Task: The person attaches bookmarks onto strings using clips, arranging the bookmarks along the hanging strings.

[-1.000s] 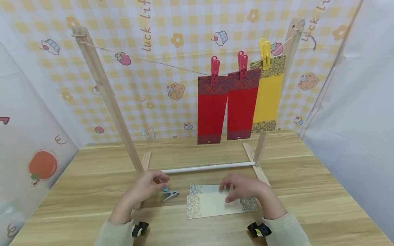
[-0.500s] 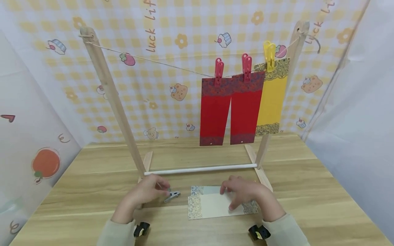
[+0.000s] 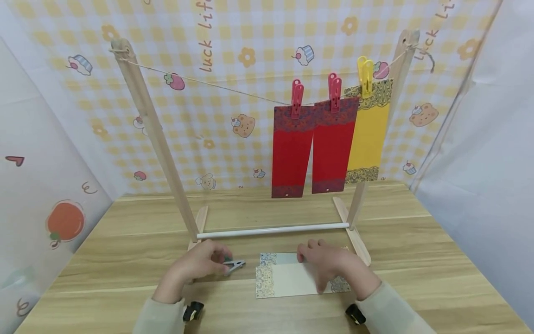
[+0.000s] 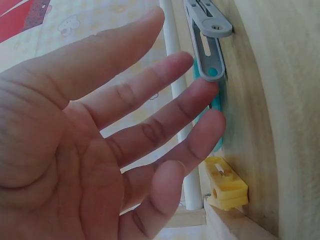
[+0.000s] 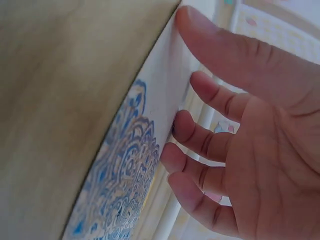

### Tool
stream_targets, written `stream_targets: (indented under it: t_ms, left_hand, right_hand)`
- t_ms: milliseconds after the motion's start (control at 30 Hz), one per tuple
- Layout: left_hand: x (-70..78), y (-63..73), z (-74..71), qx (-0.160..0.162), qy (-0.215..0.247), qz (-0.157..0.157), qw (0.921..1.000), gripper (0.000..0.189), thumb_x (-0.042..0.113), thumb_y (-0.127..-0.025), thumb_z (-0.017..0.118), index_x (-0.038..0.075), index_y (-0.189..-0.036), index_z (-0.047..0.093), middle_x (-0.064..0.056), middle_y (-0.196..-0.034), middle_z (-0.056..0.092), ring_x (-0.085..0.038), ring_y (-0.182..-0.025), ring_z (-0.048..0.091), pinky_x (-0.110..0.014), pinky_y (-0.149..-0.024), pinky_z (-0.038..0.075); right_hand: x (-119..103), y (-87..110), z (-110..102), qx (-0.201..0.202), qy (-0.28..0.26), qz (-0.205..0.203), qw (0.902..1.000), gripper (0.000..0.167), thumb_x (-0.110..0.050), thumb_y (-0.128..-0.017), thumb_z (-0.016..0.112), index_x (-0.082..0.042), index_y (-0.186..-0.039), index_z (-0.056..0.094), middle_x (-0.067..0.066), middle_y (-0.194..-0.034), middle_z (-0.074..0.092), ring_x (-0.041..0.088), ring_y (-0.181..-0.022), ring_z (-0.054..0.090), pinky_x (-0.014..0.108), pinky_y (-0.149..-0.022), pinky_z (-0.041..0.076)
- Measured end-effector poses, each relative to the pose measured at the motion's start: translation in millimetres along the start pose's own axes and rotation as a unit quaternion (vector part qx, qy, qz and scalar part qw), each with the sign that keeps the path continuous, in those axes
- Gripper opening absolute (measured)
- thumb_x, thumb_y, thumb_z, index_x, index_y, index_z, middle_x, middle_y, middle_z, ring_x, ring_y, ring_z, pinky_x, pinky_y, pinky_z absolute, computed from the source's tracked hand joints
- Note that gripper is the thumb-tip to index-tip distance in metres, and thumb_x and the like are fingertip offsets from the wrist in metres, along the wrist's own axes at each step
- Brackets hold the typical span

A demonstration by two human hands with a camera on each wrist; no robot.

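Observation:
My left hand [image 3: 202,260] is low over the table at a grey clothespin [image 3: 238,265]. In the left wrist view its fingers are spread and relaxed, a fingertip right at the end of the grey clothespin, the thumb apart. A teal clothespin [image 4: 218,134] and a yellow clothespin [image 4: 228,187] lie beyond the fingers. My right hand [image 3: 329,260] spans a cream card [image 3: 289,279] with lace-patterned ends, lying partly over a light-blue card [image 3: 286,258]. Its thumb touches the near edge; its spread fingers reach the far side. The right wrist view shows the patterned end close up.
A wooden frame [image 3: 157,139] with a white bottom rod [image 3: 271,230] stands behind the hands. Along its string [image 3: 217,84] hang two red cards [image 3: 292,157] on red clothespins [image 3: 296,98] and a yellow card [image 3: 367,134] on a yellow clothespin [image 3: 366,76].
My left hand has come down to the grey clothespin, whose near end its fingers now overlap. The right hand has lowered, its thumb moving to the cream card's near edge.

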State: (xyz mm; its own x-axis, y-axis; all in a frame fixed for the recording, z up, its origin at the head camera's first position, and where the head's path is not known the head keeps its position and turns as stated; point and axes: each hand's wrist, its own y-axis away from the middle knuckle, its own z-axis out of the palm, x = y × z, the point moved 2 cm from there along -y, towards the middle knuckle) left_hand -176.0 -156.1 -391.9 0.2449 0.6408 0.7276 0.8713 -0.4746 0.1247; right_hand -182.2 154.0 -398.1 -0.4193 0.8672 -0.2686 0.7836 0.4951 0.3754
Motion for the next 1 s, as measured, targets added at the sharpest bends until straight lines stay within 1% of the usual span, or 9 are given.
stream_targets:
  t_ms: [100,333,467,600,733,800,900,1000]
  left_hand:
    - [0.4,-0.2,0.4,0.003,-0.006,-0.001,1.0000,0.031,0.013,-0.080,0.081,-0.001,-0.106,0.071,-0.005,-0.088,0.068,-0.016,-0.081,0.057,-0.026,-0.069,0.047]
    - [-0.3,0.1,2.4,0.001,-0.010,-0.008,0.9999,0.024,0.009,-0.078,0.082,0.002,-0.098,0.071,-0.005,-0.091,0.070,-0.019,-0.085,0.061,-0.029,-0.073,0.051]
    - [0.2,2.1,2.7,0.004,-0.004,-0.006,1.0000,0.029,0.009,-0.077,0.083,-0.001,-0.101,0.069,-0.007,-0.093,0.069,-0.020,-0.086,0.061,-0.029,-0.074,0.052]
    - [1.3,1.0,5.6,0.012,-0.006,-0.010,0.9999,0.034,0.009,-0.073,0.085,-0.002,-0.100,0.068,-0.008,-0.089,0.065,-0.018,-0.082,0.057,-0.026,-0.070,0.049]
    - [2.6,-1.0,9.5,0.025,-0.028,-0.024,0.9990,0.038,0.010,-0.068,0.088,0.000,-0.097,0.066,-0.007,-0.083,0.061,-0.017,-0.076,0.053,-0.024,-0.066,0.044]
    - [3.0,-1.4,11.3,0.030,-0.036,-0.033,0.9984,0.038,0.010,-0.066,0.089,0.001,-0.095,0.065,-0.006,-0.081,0.059,-0.016,-0.074,0.051,-0.024,-0.064,0.043]
    - [3.6,-1.9,12.9,0.035,-0.047,-0.042,0.9974,0.038,0.008,-0.064,0.089,0.003,-0.091,0.064,-0.006,-0.078,0.058,-0.016,-0.070,0.049,-0.024,-0.062,0.040]
    - [3.4,-3.0,13.7,0.040,-0.055,-0.047,0.9966,0.037,0.007,-0.063,0.090,0.005,-0.089,0.063,-0.006,-0.076,0.057,-0.016,-0.068,0.048,-0.024,-0.060,0.039]
  right_hand:
    - [-3.9,1.0,-0.3,0.000,0.009,0.007,0.9999,0.069,-0.007,-0.056,0.094,-0.023,-0.105,0.049,-0.004,-0.100,0.046,0.016,-0.096,0.044,0.039,-0.081,0.050]
    - [-5.8,1.1,-1.3,-0.001,0.004,0.008,1.0000,0.067,-0.007,-0.058,0.094,-0.023,-0.106,0.050,-0.005,-0.099,0.046,0.016,-0.095,0.043,0.038,-0.079,0.049]
    - [-4.3,-1.4,-1.1,0.000,0.006,0.008,1.0000,0.068,-0.010,-0.057,0.095,-0.024,-0.107,0.052,-0.006,-0.101,0.049,0.016,-0.097,0.045,0.039,-0.081,0.051]
    - [-2.3,-3.7,-3.3,0.003,0.013,0.011,0.9999,0.067,-0.013,-0.058,0.095,-0.022,-0.112,0.057,-0.002,-0.105,0.055,0.018,-0.100,0.050,0.042,-0.084,0.052]
    - [0.8,-5.5,-6.5,0.003,0.005,0.005,1.0000,0.060,-0.008,-0.063,0.090,-0.016,-0.115,0.062,0.001,-0.108,0.060,0.021,-0.101,0.053,0.044,-0.084,0.053]
    - [3.1,-6.4,-7.5,0.005,-0.008,-0.005,0.9999,0.054,-0.004,-0.064,0.088,-0.015,-0.112,0.064,0.000,-0.104,0.061,0.020,-0.097,0.052,0.042,-0.084,0.051]
    - [7.5,-7.7,-8.5,0.012,-0.030,-0.027,0.9991,0.043,-0.001,-0.067,0.085,-0.016,-0.101,0.063,-0.003,-0.093,0.059,0.017,-0.089,0.049,0.037,-0.081,0.048]
    - [12.4,-8.9,-9.1,0.011,-0.069,-0.053,0.9961,0.035,0.002,-0.071,0.081,-0.016,-0.089,0.058,-0.005,-0.081,0.051,0.014,-0.079,0.044,0.032,-0.072,0.042]
